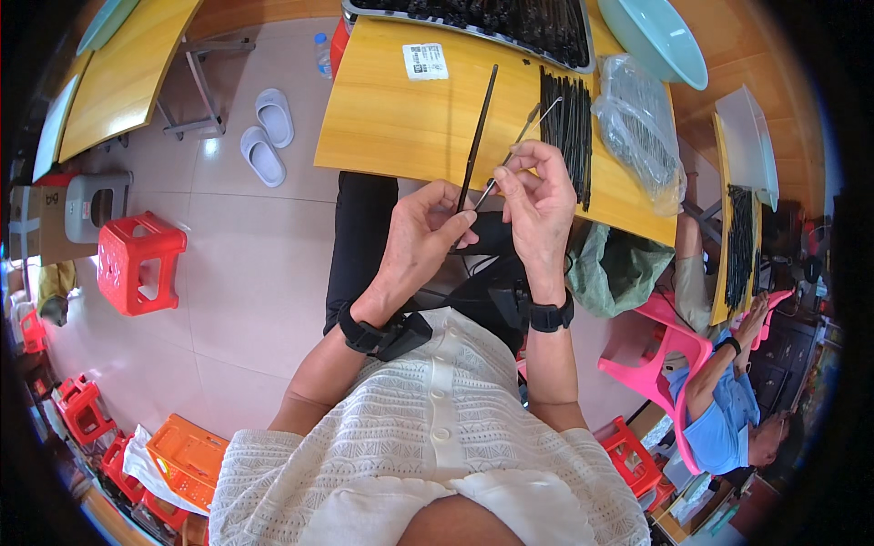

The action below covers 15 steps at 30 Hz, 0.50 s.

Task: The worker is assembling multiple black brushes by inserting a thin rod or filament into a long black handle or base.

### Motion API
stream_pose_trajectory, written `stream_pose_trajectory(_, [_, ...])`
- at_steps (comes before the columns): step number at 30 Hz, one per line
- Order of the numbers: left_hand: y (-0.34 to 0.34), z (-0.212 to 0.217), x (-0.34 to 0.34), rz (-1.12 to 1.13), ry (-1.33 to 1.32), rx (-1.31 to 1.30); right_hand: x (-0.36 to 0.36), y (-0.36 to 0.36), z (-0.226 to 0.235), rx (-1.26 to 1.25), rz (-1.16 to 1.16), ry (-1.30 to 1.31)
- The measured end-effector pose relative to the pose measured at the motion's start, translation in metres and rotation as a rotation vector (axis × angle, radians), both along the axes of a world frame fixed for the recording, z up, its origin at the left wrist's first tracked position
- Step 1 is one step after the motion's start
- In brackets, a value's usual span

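Note:
My left hand (426, 223) pinches a long, thin black stick (477, 135), which slants up over the near edge of the yellow table. Close by on the right, my right hand (539, 205) has its fingers closed on a slim metal hook tool (544, 116) with a small bent tip. A dark thin piece also runs along between both hands; I cannot make out whether it is part of the tool. Just beyond my right hand lies a row of black sticks (566, 127), side by side on the table.
On the yellow table (382, 118) are a white label (425, 62), a tray (473, 20) of dark pieces and a clear plastic bag (637, 118). A pale green basin (657, 41) stands far right. A red stool (141, 264) is left; a person in blue (724, 428) sits right.

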<state>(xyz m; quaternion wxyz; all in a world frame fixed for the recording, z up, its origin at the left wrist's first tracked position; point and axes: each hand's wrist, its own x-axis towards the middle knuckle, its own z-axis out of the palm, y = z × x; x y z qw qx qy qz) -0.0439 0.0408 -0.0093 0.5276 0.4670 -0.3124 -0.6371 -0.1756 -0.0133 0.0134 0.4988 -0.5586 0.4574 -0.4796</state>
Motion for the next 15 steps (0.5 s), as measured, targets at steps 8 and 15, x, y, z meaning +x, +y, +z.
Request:
stream_pose_trajectory(8, [-0.0014, 0.0005, 0.0003, -0.005, 0.028, 0.013, -0.0015, -0.0004, 0.0010, -0.015, 0.012, -0.010])
stream_pose_trajectory(15, [-0.0027, 0.0015, -0.0008, 0.013, 0.012, 0.033, -0.0022, -0.0017, 0.0031, 0.004, 0.022, -0.003])
